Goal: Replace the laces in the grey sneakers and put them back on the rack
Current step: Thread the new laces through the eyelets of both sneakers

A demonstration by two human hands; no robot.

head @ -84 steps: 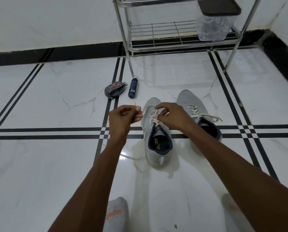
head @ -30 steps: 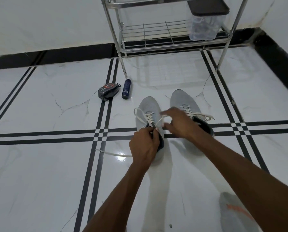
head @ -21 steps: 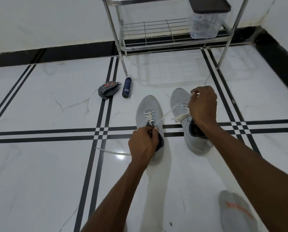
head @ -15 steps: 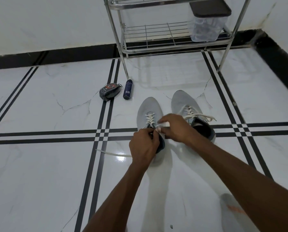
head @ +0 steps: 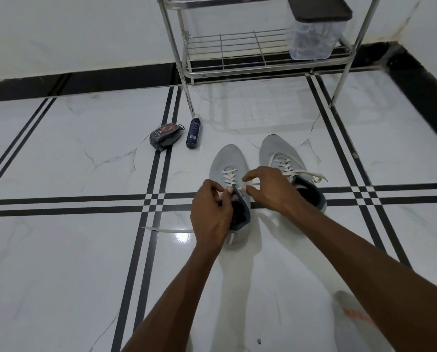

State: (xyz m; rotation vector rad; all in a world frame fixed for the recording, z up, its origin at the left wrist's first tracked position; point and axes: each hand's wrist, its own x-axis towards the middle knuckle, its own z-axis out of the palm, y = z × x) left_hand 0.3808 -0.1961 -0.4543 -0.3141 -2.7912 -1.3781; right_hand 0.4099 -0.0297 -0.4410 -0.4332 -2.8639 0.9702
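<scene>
On the tiled floor below the rack [head: 263,57], the left hand [head: 211,214] grips the near sneaker [head: 231,171] at its collar. The right hand [head: 270,190] pinches the lace [head: 250,186] end. The lace looks limp and light, so it is best held near its stiff tip.

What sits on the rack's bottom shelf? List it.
On the rack, only a clear plastic container with a dark lid stands at the shelf's right end. The remaining wire grid is bare. The upper shelf is cut off from view.

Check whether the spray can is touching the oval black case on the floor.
Apart. The head view shows a strip of white floor between the spray can and the oval black case.
</scene>
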